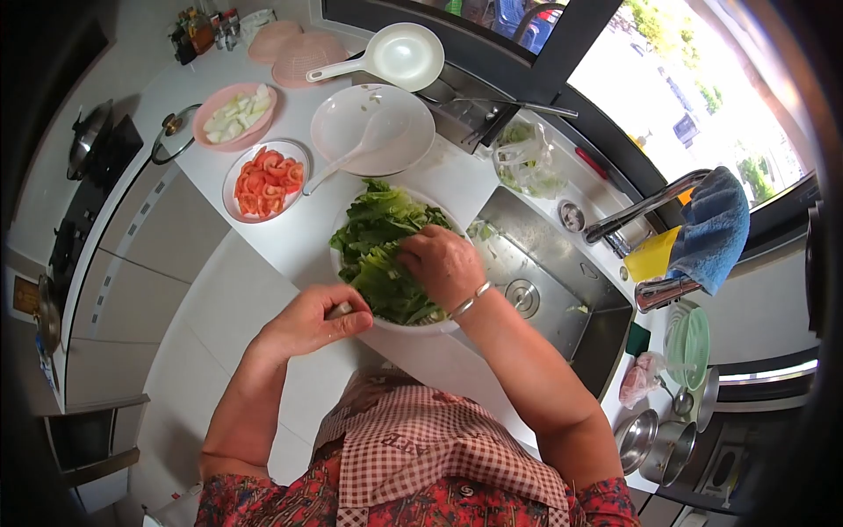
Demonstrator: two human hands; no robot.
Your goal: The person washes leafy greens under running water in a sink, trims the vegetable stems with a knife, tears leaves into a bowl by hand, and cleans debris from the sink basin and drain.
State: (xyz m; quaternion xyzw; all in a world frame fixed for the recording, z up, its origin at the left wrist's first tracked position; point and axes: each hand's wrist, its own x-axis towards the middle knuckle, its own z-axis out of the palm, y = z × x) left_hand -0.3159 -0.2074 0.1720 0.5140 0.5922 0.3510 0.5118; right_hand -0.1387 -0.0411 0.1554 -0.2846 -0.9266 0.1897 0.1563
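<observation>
A white bowl (pixel 420 330) full of torn green lettuce (pixel 378 255) stands at the counter's front edge, beside the sink. My right hand (pixel 443 263), with a silver bangle at the wrist, reaches over the bowl, its fingers closed on lettuce leaves; the fingertips are partly hidden. At the bowl's near left rim is my left hand (pixel 320 321), thumb and fingers curled together. I cannot tell what, if anything, the left fingers hold.
Behind the lettuce stands a large white bowl (pixel 338 114) with a ladle (pixel 369 136). Left of it are cut tomatoes (pixel 266 183) on a plate and pale chunks in a pink bowl (pixel 211 97). The sink (pixel 553 255) with a tap (pixel 650 202) lies right; pots (pixel 672 452) stand nearer.
</observation>
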